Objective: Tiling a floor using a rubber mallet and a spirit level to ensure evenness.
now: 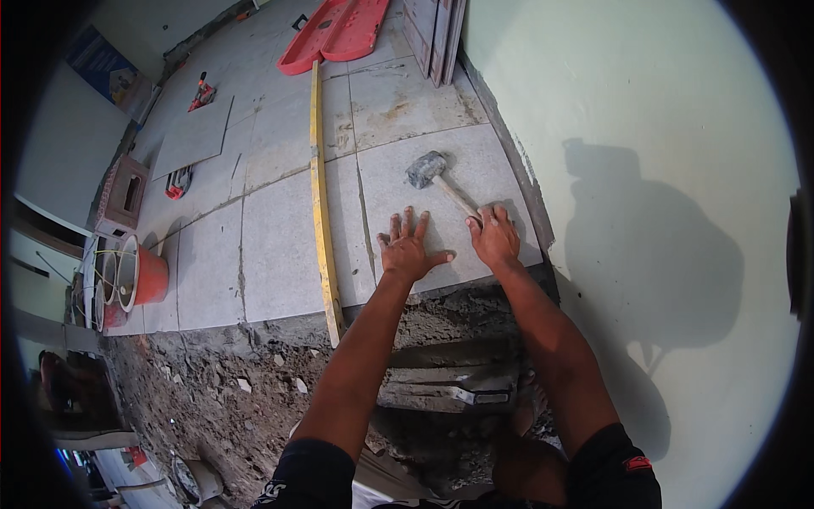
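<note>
My left hand (pixel 407 253) lies flat on a large grey floor tile (pixel 449 165), its fingers spread. Just right of it, my right hand (pixel 494 237) is closed round the wooden handle of a rubber mallet (pixel 426 170). The mallet's dark, dusty head rests on or just above the same tile, up and left of that hand; I cannot tell which. This tile sits beside the wall, and its near edge meets the rough mortar bed. To the left of my hands a long yellow spirit level (pixel 320 195) lies across the tiles.
Bare rubble and soil (pixel 229 390) drop below the tiled edge, with a grey trough (pixel 449 377) between my arms. The pale green wall (pixel 644 110) rises on the right. Orange buckets (pixel 150 276) stand at left. A red case (pixel 335 34), stacked tiles (pixel 432 34) and a loose tile (pixel 193 136) lie farther off.
</note>
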The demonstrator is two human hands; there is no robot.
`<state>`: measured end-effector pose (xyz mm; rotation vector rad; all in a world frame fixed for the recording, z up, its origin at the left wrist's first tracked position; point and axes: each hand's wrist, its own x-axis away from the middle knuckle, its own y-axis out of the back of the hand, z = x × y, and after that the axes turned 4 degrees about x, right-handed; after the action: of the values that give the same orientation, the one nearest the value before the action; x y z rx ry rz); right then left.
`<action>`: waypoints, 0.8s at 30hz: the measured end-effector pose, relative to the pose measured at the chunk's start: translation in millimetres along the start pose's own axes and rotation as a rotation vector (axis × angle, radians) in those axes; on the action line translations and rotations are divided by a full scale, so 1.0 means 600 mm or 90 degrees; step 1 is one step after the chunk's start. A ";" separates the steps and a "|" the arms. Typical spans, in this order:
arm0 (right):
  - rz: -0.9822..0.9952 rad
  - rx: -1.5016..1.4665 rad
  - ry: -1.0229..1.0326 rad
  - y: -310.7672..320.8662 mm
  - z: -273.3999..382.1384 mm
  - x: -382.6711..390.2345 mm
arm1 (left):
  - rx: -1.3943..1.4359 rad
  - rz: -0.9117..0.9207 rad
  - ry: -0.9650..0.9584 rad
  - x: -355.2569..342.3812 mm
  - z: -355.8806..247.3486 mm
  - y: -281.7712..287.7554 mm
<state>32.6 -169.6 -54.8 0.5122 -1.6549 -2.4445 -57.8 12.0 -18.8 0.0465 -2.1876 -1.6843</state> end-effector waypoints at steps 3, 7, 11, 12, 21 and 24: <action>-0.068 -0.063 -0.013 0.007 0.005 0.037 | 0.086 -0.157 0.004 0.009 0.046 -0.009; -0.132 -0.198 0.003 0.063 0.005 0.117 | 0.004 -0.447 0.147 0.066 0.164 0.028; -0.145 -0.340 0.047 0.106 0.025 0.153 | 0.138 -0.223 0.353 0.068 0.293 0.055; -0.115 -0.358 0.045 0.113 0.041 0.159 | 0.146 -0.186 0.307 0.062 0.304 0.056; 0.395 -0.325 0.110 0.205 0.229 0.166 | 0.495 -0.335 0.173 0.074 0.121 0.092; 0.456 -0.348 0.028 0.188 0.224 0.143 | 0.445 -0.325 0.129 0.099 0.030 0.119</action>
<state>-103.1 -121.7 77.5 -0.0989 -0.8541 -2.1451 -104.2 33.8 60.8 0.9774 -2.6180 -0.9580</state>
